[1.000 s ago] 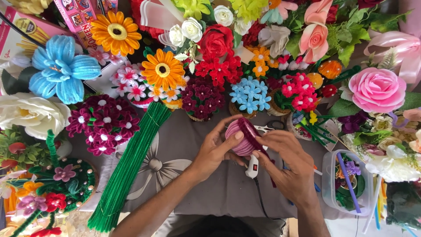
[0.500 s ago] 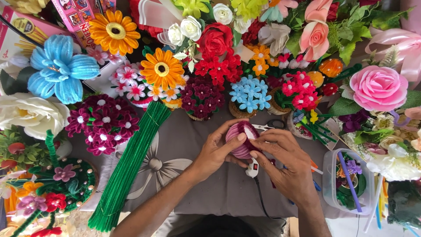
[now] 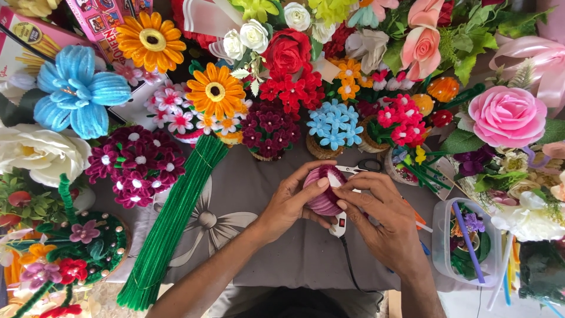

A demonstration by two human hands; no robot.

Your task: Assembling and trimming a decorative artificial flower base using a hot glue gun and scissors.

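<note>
Grey cloth with a pale bow print (image 3: 206, 227) covers the desk, ringed from nine o'clock round to three by handmade flowers: a blue fuzzy lily (image 3: 76, 91) at ten, orange daisies (image 3: 215, 91) and a red rose (image 3: 287, 53) near twelve, a big pink rose (image 3: 507, 116) at two. At centre, the left hand (image 3: 291, 203) cups a pink coiled bloom (image 3: 323, 189), its grip closed around the coil with the thumb on the upper edge. The right hand (image 3: 382, 221) meets it from four o'clock, fingertips pinched together on the coil's right edge (what sits between them is too small to tell). A white glue gun (image 3: 339, 224) lies just beneath the hands. At seven o'clock lies a long bundle of green fuzzy stems (image 3: 170, 227). Scissors (image 3: 366, 166) rest at one o'clock, a clear tub (image 3: 440, 247) at four.
</note>
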